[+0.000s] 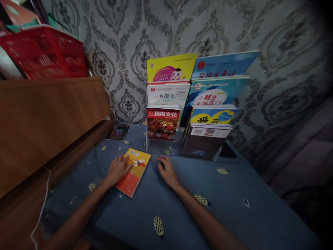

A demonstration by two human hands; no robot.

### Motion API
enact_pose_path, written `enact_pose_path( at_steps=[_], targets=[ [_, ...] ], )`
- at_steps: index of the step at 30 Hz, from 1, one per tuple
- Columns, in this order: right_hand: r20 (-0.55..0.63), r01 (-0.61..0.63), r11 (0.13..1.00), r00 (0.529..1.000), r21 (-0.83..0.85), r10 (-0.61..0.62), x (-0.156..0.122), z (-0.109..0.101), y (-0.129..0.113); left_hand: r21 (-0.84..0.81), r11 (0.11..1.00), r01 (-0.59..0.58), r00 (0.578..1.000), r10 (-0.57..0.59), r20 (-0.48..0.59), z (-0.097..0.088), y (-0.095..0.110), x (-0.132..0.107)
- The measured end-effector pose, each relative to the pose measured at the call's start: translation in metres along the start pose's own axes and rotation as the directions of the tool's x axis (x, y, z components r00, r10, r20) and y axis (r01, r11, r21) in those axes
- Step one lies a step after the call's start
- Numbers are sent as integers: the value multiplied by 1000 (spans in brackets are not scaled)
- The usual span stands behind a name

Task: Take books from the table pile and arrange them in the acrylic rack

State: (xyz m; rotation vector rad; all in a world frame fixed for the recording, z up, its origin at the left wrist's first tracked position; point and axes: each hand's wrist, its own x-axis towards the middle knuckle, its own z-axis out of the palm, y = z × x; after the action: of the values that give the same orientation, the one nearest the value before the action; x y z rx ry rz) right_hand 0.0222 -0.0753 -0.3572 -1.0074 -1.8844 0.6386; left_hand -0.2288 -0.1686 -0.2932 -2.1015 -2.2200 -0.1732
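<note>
A yellow-and-orange paperback book point(137, 167) lies flat on the blue patterned cloth, tilted a little. My left hand point(118, 170) rests on its left side with fingers spread, thumb and fingertips on the cover. To the book's right, my right hand point(167, 171) is over the cloth with loosely bent fingers apart, holding nothing. Behind the hands stands a clear tiered rack point(163, 146) with several upright books in two columns. A red-topped magazine point(163, 125) fills the front left slot, and a dark-covered book point(203, 140) the front right.
A brown wooden headboard point(52, 121) runs along the left, with a red plastic basket point(44, 52) on its top. A blurred flat item point(117, 132) lies at the back left. A dark flat object point(227, 150) sits right of the rack. A white cable point(44, 205) hangs at left.
</note>
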Motion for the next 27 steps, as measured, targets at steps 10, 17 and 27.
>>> enact_pose_path(
  at_steps=[10,17,27],
  targets=[
    [-63,0,1000,998,-16,-1,-7,-19,3,-45,996,-82,993,85,85,-27,60,-14],
    [-49,-29,995,999,-96,24,-19,-44,8,-123,976,-178,977,190,99,-24,79,-5],
    [-98,-129,975,989,-180,112,-33,-78,23,-202,922,-331,943,328,-47,4,123,1]
  ],
)
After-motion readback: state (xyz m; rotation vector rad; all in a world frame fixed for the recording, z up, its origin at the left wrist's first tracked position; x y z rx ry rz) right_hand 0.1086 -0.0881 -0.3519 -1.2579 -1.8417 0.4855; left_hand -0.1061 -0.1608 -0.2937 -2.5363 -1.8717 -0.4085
